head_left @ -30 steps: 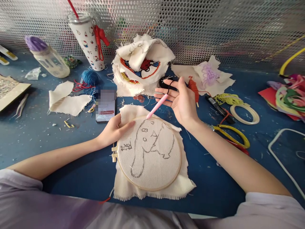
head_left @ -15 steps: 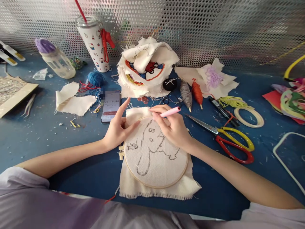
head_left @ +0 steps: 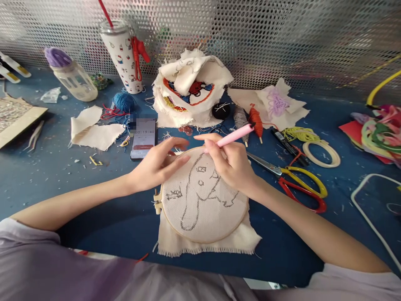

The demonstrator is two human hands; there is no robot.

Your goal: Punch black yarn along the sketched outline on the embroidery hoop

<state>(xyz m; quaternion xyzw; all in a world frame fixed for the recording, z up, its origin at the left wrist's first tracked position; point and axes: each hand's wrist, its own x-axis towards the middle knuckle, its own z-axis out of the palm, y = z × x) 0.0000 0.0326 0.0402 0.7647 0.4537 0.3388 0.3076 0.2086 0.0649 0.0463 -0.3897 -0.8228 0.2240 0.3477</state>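
Observation:
A round wooden embroidery hoop (head_left: 209,242) holds cream cloth (head_left: 206,221) with a dark outline of a long-eared animal and small marks at its left. My left hand (head_left: 159,163) is at the hoop's upper left rim, thumb on the front and bent fingers at the far side. Over the upper right of the cloth, my right hand (head_left: 233,161) grips a pink pen-shaped punch needle (head_left: 234,136) between thumb and fingers. Its black end points up and right; its lower tip is hard to make out near the upper rim. Fringed cloth hangs below the hoop.
Scissors (head_left: 294,184) with red and yellow handles lie to the right. Behind are a phone (head_left: 143,140), folded embroidered cloths (head_left: 191,92), a tumbler (head_left: 123,58), blue yarn (head_left: 123,102) and a black marker (head_left: 288,144). A perforated metal panel (head_left: 266,37) closes off the back.
My left hand's index finger has bent in over the hoop's rim. My right hand has tilted the punch needle's black end higher. The hoop's far edge looks raised, hiding the cloth behind.

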